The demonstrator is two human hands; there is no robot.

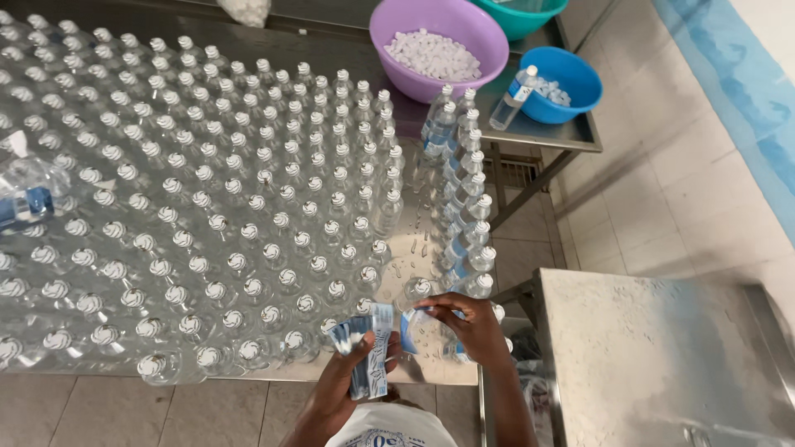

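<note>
Head view: L hand (pixel 344 382) clamped on stack of blue-white labels (pixel 370 352) at table (pixel 431 364) front edge. R hand (pixel 474 327) pinches one label onto bottle (pixel 416 291) near front-right corner. Best keep label straight, bottle steady, wrap tight.

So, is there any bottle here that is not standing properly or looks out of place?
Yes. One capped bottle leans tilted inside the blue bowl of caps, not standing with the rows. Another bottle at the table's left edge lies tipped over the upright ones.
</note>
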